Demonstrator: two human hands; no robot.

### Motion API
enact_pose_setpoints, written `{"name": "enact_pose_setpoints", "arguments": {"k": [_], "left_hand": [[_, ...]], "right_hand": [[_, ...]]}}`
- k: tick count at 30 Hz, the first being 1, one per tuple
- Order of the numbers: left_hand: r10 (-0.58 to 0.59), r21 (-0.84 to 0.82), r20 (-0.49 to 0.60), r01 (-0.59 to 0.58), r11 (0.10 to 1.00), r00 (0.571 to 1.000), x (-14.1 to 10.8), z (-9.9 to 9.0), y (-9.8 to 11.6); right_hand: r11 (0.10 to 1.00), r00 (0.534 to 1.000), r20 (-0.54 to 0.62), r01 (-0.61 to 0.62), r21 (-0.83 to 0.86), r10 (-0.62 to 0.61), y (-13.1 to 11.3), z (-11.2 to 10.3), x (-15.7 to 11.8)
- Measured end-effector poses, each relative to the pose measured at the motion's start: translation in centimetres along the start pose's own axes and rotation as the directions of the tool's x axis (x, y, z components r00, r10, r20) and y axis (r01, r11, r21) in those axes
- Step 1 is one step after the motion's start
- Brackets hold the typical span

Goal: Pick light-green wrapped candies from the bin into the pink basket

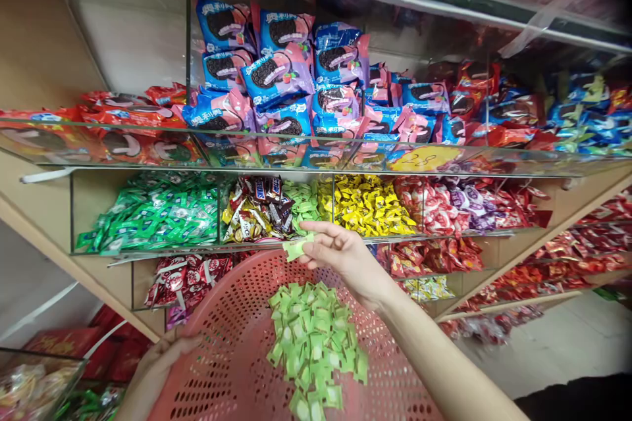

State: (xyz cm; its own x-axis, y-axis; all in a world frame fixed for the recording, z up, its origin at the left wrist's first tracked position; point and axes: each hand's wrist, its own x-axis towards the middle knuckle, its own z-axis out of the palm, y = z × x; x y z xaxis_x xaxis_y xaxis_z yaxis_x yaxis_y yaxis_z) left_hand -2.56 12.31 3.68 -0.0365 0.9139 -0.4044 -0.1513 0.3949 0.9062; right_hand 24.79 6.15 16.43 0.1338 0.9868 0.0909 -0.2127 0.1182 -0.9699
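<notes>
My right hand (pixel 330 250) pinches a light green wrapped candy (pixel 295 248) between thumb and fingers, just above the far rim of a pink perforated plastic basket (pixel 222 302). Inside the basket lies a heap of the same green wrapped candies (pixel 316 335). At the basket's left side, my left hand (pixel 165 355) grips the rim, with its fingertips partly hidden. Straight behind my right hand, a shelf compartment holds more green candies (pixel 302 200), between chocolate bars (pixel 261 204) and yellow wrapped candies (pixel 372 204).
Blue and pink cookie packs (pixel 279 72) are stacked on the glass shelf above, behind a clear front edge with a yellow price tag (pixel 422 159). Bright green packets (pixel 158 210) fill the left compartment. Red packets (pixel 190 279) lie on the lower shelf. A wooden side panel (pixel 93 263) slants at left.
</notes>
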Motion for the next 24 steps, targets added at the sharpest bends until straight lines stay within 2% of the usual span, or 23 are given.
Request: {"name": "enact_pose_setpoints", "arguments": {"k": [4,8,15,19,21,24], "left_hand": [[-0.049,-0.008,0.037,0.049,0.999,0.998,0.3,-0.3,0.1],[-0.075,-0.019,0.102,0.077,0.997,0.992,0.5,-0.5,0.3],[-0.086,-0.022,0.121,0.089,0.996,0.989,0.5,-0.6,0.4],[-0.089,-0.026,0.118,0.093,0.995,0.989,0.5,-0.6,0.4],[-0.084,-0.028,0.108,0.088,0.996,0.991,0.4,-0.5,0.4],[-0.050,-0.040,0.059,0.053,0.998,0.997,0.2,-0.1,0.2]], "right_hand": [[1.000,0.998,-0.052,-0.019,-0.015,0.018,1.1,-0.5,-1.4],[0.996,0.995,-0.093,0.036,-0.081,-0.044,1.9,-0.9,-1.9],[0.985,0.991,-0.107,0.058,-0.160,-0.075,2.1,-1.0,-1.7],[0.970,0.994,-0.060,0.074,-0.230,-0.090,2.2,-1.3,-1.9],[0.927,0.996,-0.009,0.081,-0.367,-0.090,2.2,-1.9,-2.1],[0.750,0.989,0.041,0.134,-0.647,-0.141,2.0,-2.8,-2.3]]}}
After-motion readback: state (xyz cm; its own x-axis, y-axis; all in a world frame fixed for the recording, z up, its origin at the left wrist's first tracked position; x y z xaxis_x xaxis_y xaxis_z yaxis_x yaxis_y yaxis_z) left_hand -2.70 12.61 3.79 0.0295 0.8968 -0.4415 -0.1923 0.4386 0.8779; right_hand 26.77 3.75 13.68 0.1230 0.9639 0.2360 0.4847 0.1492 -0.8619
